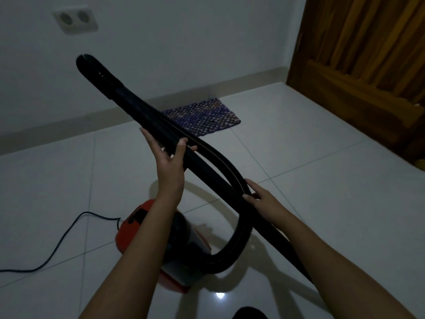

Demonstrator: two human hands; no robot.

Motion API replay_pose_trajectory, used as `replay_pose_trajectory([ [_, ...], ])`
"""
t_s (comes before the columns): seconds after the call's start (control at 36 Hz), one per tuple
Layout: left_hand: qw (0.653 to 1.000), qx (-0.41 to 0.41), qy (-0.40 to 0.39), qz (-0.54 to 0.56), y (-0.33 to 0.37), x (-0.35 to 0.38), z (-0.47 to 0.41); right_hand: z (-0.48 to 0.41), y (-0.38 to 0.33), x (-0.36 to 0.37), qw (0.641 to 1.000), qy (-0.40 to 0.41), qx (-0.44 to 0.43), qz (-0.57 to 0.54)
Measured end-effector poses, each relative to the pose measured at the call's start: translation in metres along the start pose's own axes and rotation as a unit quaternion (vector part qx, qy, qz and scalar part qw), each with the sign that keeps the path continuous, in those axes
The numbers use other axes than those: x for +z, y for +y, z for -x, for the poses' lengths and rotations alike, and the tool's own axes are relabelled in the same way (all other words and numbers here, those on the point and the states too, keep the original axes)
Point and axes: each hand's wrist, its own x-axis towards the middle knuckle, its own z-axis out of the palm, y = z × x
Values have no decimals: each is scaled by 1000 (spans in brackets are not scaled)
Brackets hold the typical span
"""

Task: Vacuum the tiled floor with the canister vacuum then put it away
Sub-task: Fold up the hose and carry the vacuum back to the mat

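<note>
A red and black canister vacuum (135,222) sits on the white tiled floor (310,180) below my arms. Its black ribbed hose (232,254) loops up from the canister's front to a long black wand (128,97), which I hold raised off the floor, its nozzle tip (84,59) pointing up to the left. My left hand (169,162) grips the wand at its middle. My right hand (259,196) holds the wand lower down, where the hose crosses it.
A black power cord (57,245) trails from the canister off the left edge. A blue patterned mat (204,116) lies by the far wall. A double wall socket (76,19) is at upper left. A wooden door (368,65) stands at right.
</note>
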Motion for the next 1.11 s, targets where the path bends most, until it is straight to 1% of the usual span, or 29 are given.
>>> replay_pose_trajectory([
  [0.17,999,-13,-34,0,-10,29,6,10,15,-36,997,70,-29,5],
  [0.36,999,-45,-17,-1,-25,58,10,31,27,-84,988,137,-54,50],
  [0.53,997,-78,-20,-3,-35,73,14,50,44,-123,981,173,-43,77],
  [0.67,994,-96,-51,6,-41,88,22,63,47,-146,969,220,-41,104],
  [0.75,992,-107,-69,15,-45,99,28,61,38,-145,952,251,-63,165],
  [0.81,990,-114,-76,22,-48,105,29,57,29,-135,946,252,-77,190],
  [0.92,989,-121,-82,22,-51,110,30,50,17,-104,948,245,-84,183],
  [0.97,989,-121,-81,20,-53,107,29,47,10,-91,946,242,-77,200],
  [1.03,989,-122,-82,14,-55,104,30,45,1,-77,937,236,-68,250],
  [1.11,988,-128,-86,4,-59,98,32,39,-6,-57,907,222,-70,350],
])
